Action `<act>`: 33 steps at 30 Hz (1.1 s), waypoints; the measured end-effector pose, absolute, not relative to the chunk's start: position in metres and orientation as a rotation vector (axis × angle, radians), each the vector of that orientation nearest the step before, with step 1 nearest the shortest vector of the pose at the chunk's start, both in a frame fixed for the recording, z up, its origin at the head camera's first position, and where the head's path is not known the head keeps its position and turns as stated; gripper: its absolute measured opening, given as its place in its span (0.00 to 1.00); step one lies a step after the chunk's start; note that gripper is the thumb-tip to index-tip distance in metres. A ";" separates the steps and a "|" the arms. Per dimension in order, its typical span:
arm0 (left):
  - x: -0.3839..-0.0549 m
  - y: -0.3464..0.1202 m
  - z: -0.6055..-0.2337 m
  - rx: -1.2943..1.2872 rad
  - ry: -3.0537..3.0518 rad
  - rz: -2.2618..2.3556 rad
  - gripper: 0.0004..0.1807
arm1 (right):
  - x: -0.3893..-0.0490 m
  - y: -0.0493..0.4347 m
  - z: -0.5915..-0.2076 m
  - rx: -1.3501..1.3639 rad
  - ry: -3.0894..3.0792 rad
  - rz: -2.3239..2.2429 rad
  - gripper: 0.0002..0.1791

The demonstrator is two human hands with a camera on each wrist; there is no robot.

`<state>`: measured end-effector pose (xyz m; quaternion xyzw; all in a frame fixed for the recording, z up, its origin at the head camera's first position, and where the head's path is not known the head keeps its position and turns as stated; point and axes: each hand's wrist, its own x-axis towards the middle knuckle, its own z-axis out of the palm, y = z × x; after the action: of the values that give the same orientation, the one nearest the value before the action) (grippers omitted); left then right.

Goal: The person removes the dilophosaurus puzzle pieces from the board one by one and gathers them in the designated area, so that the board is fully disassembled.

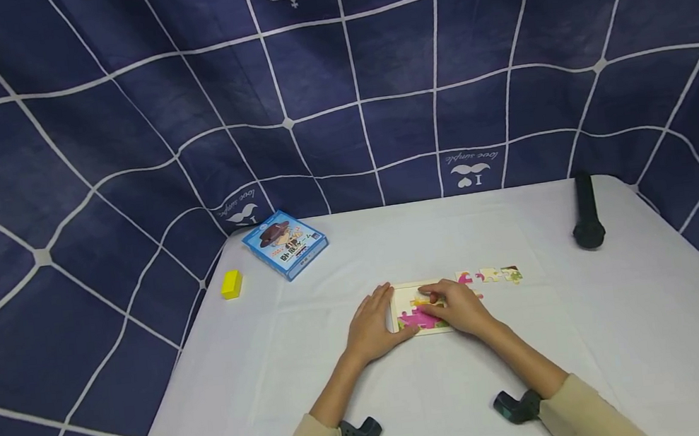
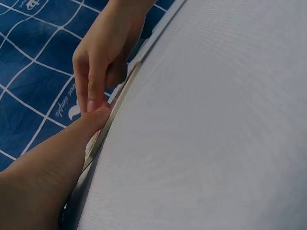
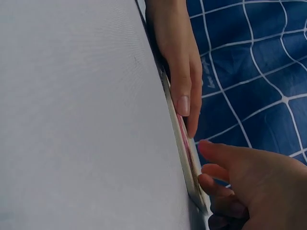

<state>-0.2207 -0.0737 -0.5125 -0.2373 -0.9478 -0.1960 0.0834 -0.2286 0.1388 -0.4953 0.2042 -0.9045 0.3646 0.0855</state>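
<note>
A jigsaw puzzle tray (image 1: pixel 401 287) with a light frame lies on the white table, partly filled with pink, green and yellow puzzle pieces (image 1: pixel 420 318). My left hand (image 1: pixel 370 326) rests along the tray's left side with fingers straight, its thumb over the near edge. Above the tray's right part is my right hand (image 1: pixel 461 307), index finger and thumb spread apart and the other fingers curled. Its fingers hide some pieces, and whether they pinch one cannot be made out. In the right wrist view, the right thumb (image 3: pixel 218 152) is beside the tray's edge (image 3: pixel 178 136).
Several loose puzzle pieces (image 1: pixel 490 275) lie past the tray's far right corner. A blue box (image 1: pixel 285 244) and a yellow block (image 1: pixel 231 284) sit at the far left. A black microphone-shaped object (image 1: pixel 587 214) is at the far right. Dark blue cloth (image 1: pixel 404 127) hangs behind the table.
</note>
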 end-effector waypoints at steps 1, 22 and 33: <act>-0.221 -0.074 -0.513 -0.707 -2.830 -0.579 0.51 | -0.229 0.138 -0.495 0.611 -2.707 1.067 0.20; -0.219 -0.071 -0.513 -0.653 -2.871 -0.499 0.51 | -0.227 0.133 -0.494 0.599 -2.626 1.156 0.15; -0.219 -0.071 -0.514 -0.661 -2.861 -0.531 0.50 | -0.225 0.134 -0.492 0.575 -2.545 1.419 0.15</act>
<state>-0.2193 -0.0711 -0.5145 -0.2208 -0.9558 -0.1773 0.0787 -0.2245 0.1344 -0.4917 0.1928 -0.8537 0.4761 0.0858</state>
